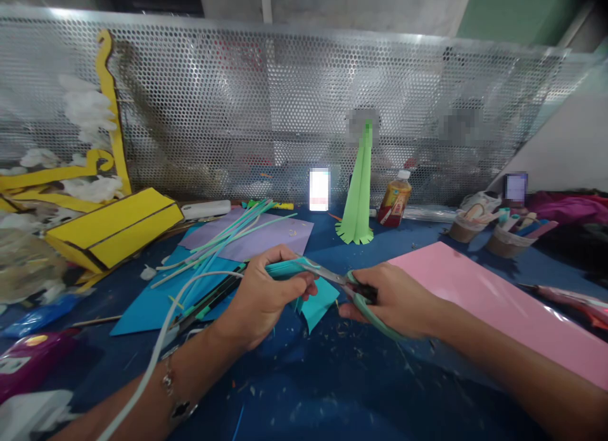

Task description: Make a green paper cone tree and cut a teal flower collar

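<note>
My left hand [266, 295] pinches a folded strip of turquoise paper [285, 268], its end pointing right. In my right hand [387, 298] is a pair of scissors [368, 305] with pale green handles, fingers through the loops. The scissor blades reach left and meet the turquoise paper at its tip. Just below the blades a loose turquoise paper piece [319, 301] hangs or lies over the table; I cannot tell whether it joins the strip. A white cable [178, 301] runs across my left wrist.
Blue sheets [147, 301], a lilac sheet [285, 232] and thin paper strips [218, 238] lie left. A green paper cone [357, 200] and a bottle [395, 200] stand behind. A pink sheet [456, 289] lies right, near cups of pens [510, 241]. A yellow box [118, 229] sits far left.
</note>
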The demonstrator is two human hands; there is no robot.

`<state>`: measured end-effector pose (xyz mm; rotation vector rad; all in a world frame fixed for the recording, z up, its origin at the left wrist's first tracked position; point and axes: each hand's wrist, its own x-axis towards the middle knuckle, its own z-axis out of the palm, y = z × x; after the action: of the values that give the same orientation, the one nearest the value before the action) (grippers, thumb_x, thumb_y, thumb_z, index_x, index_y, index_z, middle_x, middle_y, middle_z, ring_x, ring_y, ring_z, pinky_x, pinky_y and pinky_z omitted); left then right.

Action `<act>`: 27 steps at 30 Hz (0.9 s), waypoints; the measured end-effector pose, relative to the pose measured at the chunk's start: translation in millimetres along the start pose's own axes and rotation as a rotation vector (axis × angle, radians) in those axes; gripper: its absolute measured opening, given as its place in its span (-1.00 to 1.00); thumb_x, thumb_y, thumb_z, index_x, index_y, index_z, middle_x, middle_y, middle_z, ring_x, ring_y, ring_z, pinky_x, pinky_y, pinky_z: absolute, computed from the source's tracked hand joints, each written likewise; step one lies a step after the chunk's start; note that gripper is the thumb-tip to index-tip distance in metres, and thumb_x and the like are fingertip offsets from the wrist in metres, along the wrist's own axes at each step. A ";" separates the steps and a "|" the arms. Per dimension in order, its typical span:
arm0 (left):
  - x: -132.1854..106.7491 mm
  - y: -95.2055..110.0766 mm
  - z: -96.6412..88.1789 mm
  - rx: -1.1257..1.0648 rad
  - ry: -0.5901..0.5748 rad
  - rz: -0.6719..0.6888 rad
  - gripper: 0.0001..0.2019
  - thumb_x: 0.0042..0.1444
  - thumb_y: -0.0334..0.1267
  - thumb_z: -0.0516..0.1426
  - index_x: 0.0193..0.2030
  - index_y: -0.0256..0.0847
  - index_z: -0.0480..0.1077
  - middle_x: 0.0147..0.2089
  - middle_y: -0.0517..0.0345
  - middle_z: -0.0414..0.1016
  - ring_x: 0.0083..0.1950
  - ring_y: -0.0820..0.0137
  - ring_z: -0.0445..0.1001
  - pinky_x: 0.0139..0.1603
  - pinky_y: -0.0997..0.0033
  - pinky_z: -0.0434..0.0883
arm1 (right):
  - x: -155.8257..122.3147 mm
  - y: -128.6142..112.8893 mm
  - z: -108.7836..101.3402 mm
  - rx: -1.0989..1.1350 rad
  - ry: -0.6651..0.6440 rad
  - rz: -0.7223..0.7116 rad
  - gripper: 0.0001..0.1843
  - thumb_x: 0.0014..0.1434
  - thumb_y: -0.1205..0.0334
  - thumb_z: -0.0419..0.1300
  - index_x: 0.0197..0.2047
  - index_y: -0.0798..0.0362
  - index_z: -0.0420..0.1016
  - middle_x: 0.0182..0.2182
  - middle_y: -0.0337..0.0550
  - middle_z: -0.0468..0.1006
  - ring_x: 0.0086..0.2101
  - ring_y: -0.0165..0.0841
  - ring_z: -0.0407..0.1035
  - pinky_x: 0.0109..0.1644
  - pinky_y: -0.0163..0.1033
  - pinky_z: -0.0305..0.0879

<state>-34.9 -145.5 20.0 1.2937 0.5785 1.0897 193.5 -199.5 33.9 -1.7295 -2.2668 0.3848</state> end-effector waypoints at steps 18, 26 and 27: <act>-3.2 -2.7 7.5 -0.136 -0.110 -0.043 -0.81 0.17 -0.22 0.29 -0.35 -0.19 0.37 -0.49 0.21 0.52 -0.45 0.39 0.53 -0.41 0.44 0.45 | 4.1 -2.2 7.8 0.392 -0.113 -0.010 -0.65 0.15 -0.05 0.34 -0.40 0.04 0.39 -0.53 -0.35 0.29 -0.49 -0.44 0.08 -0.43 -0.30 -0.01; -9.8 -5.1 8.5 -0.101 -0.129 -0.050 -0.74 0.17 -0.11 0.33 -0.29 -0.18 0.38 -0.49 0.22 0.55 -0.50 0.37 0.55 -0.49 0.44 0.44 | -1.2 -10.7 6.3 0.470 -0.104 -0.040 -0.78 0.13 0.10 0.33 -0.35 0.06 0.45 -0.51 -0.30 0.38 -0.49 -0.43 0.14 -0.41 -0.31 0.08; -10.2 -4.6 9.1 -0.111 -0.123 -0.046 -0.74 0.17 -0.12 0.33 -0.30 -0.18 0.38 -0.49 0.22 0.56 -0.51 0.38 0.55 -0.49 0.46 0.44 | -0.5 -10.1 8.1 0.485 -0.104 -0.029 -0.77 0.13 0.09 0.32 -0.37 0.07 0.45 -0.52 -0.30 0.37 -0.49 -0.43 0.15 -0.42 -0.32 0.08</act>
<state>-30.0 -158.4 15.6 1.2354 0.4475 0.9840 181.6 -202.9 30.1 -1.4510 -2.0342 0.9470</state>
